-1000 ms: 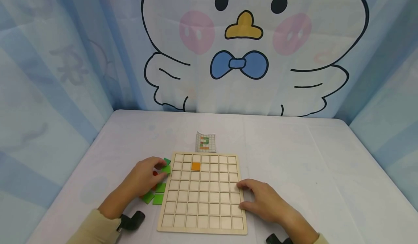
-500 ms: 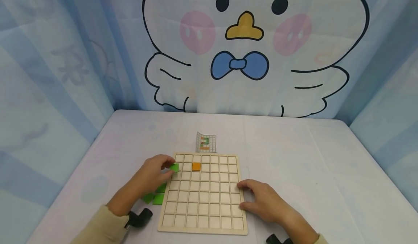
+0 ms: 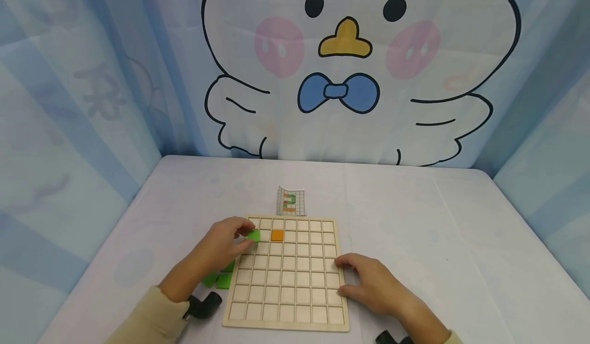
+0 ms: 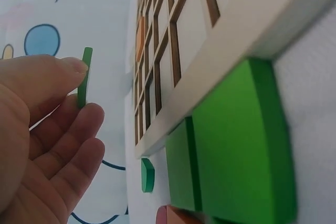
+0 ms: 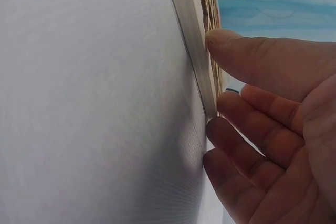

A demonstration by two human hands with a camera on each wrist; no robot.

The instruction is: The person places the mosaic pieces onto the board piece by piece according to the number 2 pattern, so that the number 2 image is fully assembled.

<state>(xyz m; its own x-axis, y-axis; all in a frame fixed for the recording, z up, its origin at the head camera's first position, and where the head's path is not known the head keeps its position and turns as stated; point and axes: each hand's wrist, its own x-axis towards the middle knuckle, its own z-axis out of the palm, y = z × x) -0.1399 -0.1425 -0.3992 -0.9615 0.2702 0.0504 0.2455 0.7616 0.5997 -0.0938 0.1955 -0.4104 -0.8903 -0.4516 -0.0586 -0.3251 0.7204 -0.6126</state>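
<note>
A thin green square tile (image 3: 254, 235) is pinched between thumb and fingers of my left hand (image 3: 224, 242), held over the upper left of the wooden grid board (image 3: 287, 278). The left wrist view shows this green tile (image 4: 84, 80) edge-on and raised. One orange tile (image 3: 277, 235) lies in a cell of the board's second row. My right hand (image 3: 373, 282) rests against the board's right edge, thumb and fingertips apart. In the right wrist view the thumb (image 5: 226, 40) touches the board's rim (image 5: 197, 51).
Several loose green tiles (image 3: 223, 281) lie left of the board, partly behind my left arm; orange and red pieces (image 4: 178, 216) show there in the left wrist view. A small pattern card (image 3: 291, 202) lies behind the board. A printed curtain (image 3: 341, 129) borders the white table.
My left hand has picked up the green tile from beside the board and carried it right, over the upper left cells. The right hand has stayed at the board's edge.
</note>
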